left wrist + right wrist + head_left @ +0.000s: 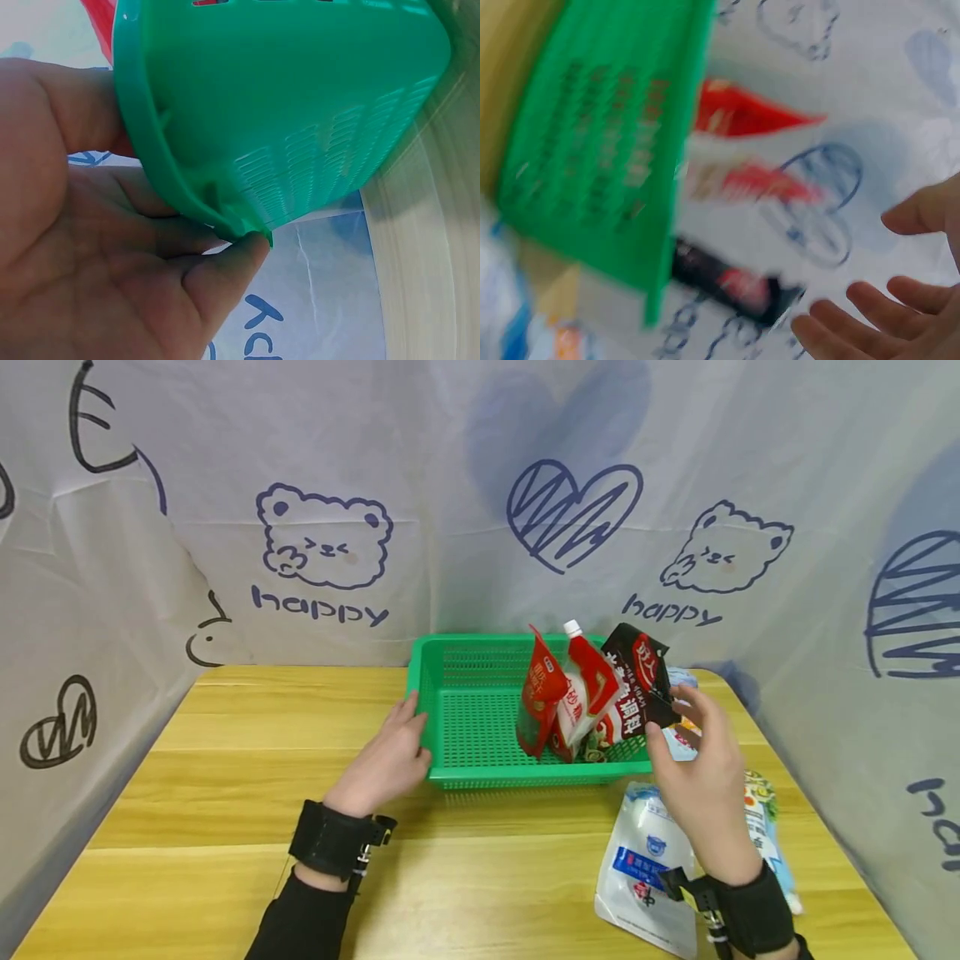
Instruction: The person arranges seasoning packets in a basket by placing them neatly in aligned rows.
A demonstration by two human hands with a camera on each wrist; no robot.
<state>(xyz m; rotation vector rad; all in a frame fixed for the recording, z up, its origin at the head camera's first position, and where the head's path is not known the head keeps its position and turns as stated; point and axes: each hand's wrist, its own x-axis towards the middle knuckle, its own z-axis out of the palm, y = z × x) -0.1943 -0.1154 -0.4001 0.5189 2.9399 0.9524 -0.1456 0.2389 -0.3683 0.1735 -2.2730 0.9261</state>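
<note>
A green plastic basket [480, 770] stands on the wooden table. My left hand [390, 760] grips its left end; in the left wrist view the fingers [225, 277] lie at the rim. Inside the basket's right half, three pouches lean side by side: a red one [543, 693], a red and white one with a white cap [573, 714] and a black seasoning packet [637, 677]. Beside the black packet is my right hand [701, 760], thumb and fingers spread. The right wrist view shows that hand [900, 315] holding nothing, apart from the black packet [735, 289].
A white pouch with a blue label [648, 868] lies on the table in front of the basket. Further right, partly behind my right arm, is another colourful pouch [761, 818]. More packaging [682, 739] shows past the basket's right end. Cloth walls [450, 552] with drawings enclose the table.
</note>
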